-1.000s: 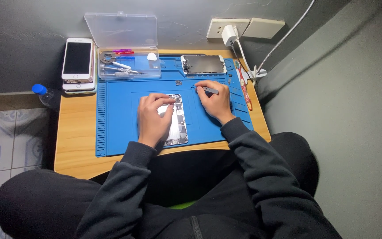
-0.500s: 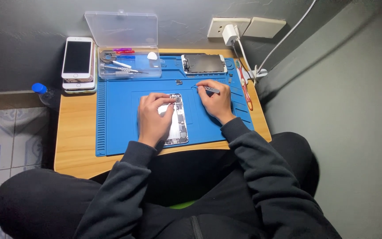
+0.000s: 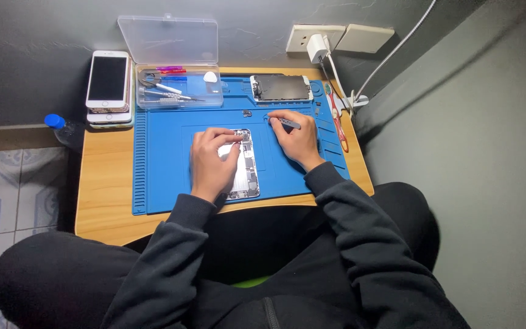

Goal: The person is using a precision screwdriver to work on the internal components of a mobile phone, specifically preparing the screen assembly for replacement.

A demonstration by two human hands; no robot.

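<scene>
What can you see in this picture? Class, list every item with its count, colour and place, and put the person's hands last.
Opened phone: one, silver insides, mat centre.
Tweezers: one, grey, in right hand.
Work mat: one, blue, on table.
Table: one, wooden.
Detached screen: one, dark, mat's far edge.
Tool box: one, clear, lid open, far edge.
Stacked phones: several, white front on top, far left corner.
Bottle: one, blue cap, left of table.
Wall charger: one, white, in socket.
Left hand: on opened phone.
Right hand: pinching tweezers.
</scene>
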